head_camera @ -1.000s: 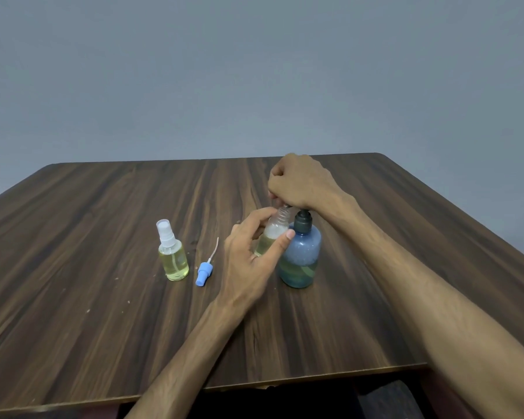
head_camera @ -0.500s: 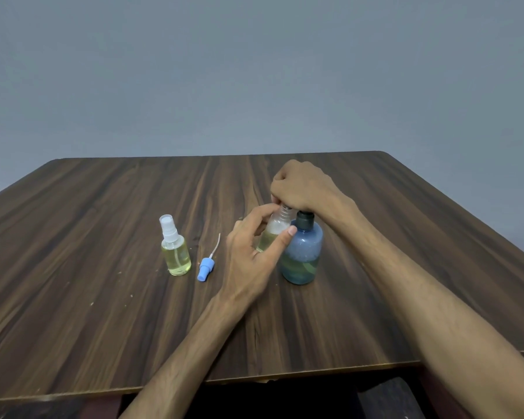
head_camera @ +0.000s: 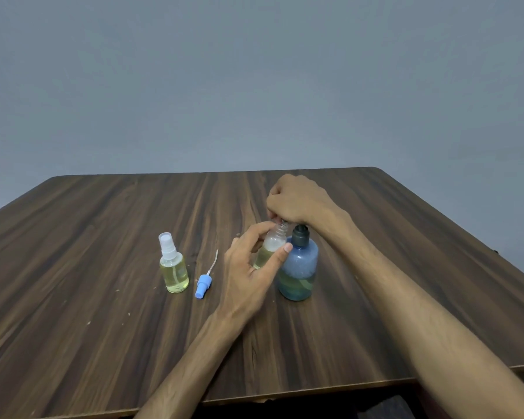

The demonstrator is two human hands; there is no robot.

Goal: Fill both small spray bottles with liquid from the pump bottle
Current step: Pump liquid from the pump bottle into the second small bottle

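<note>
Left hand point(head_camera: 248, 270): forearm entering from the lower edge and angled up toward the desk centre, back of the hand facing the camera, thumb and fingers curled in a grip round the open spray bottle point(head_camera: 270, 249); thumb tip laid across the bottle's right side, just beside the pump bottle point(head_camera: 298, 267). Open spray bottle: clear, uncapped, threaded neck showing, tilted with its mouth directly under the right hand; pale yellow liquid in the lower part, lower body hidden behind the left hand. Right hand point(head_camera: 297, 199): forearm reaching in long from the lower right corner, wrist bent down, fingers folded into a fist on top of the pump bottle's head; the head itself is hidden beneath the hand, so the grip reads as curled over it and bearing on it. Pump bottle: blue, translucent, round-bodied, dark collar, upright on the desk point(head_camera: 103, 343), liquid standing roughly a third of the way up. Capped spray bottle point(head_camera: 173, 266): upright, white spray top fitted, yellow liquid nearly to the shoulder, well left of both hands. Blue spray cap point(head_camera: 202, 284): lying on its side between the capped bottle and the left hand, thin white dip tube pointing away from the camera. Desk: dark wood grain, rounded far corners.
</note>
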